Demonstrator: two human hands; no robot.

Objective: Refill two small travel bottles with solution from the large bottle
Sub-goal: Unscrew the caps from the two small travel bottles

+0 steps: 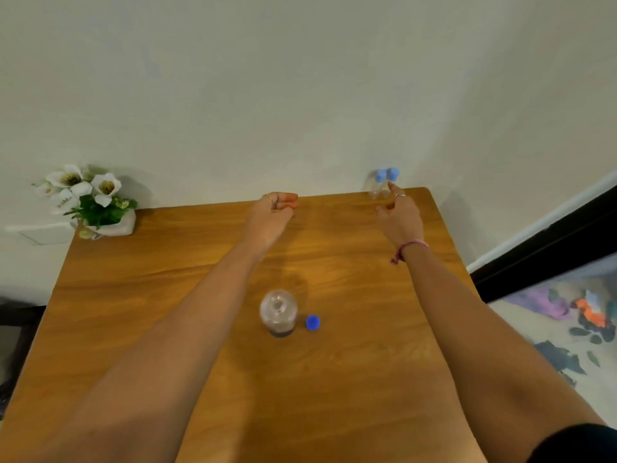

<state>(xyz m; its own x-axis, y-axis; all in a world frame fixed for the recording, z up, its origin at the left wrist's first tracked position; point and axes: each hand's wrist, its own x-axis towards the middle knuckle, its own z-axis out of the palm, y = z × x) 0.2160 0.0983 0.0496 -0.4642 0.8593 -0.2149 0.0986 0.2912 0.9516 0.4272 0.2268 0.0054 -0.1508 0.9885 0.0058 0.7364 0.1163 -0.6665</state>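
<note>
The large clear bottle stands uncapped in the middle of the wooden table, with its blue cap lying just to its right. Two small clear travel bottles with light blue caps stand side by side at the table's far right corner. My right hand reaches toward them with fingers apart, fingertips at the bottles' lower part, holding nothing. My left hand rests near the table's far edge, palm up, fingers curled, with nothing in it.
A white pot of white artificial flowers stands at the far left corner. A pale wall rises right behind the table. To the right, beyond the table's edge, lies a patterned fabric and a dark frame.
</note>
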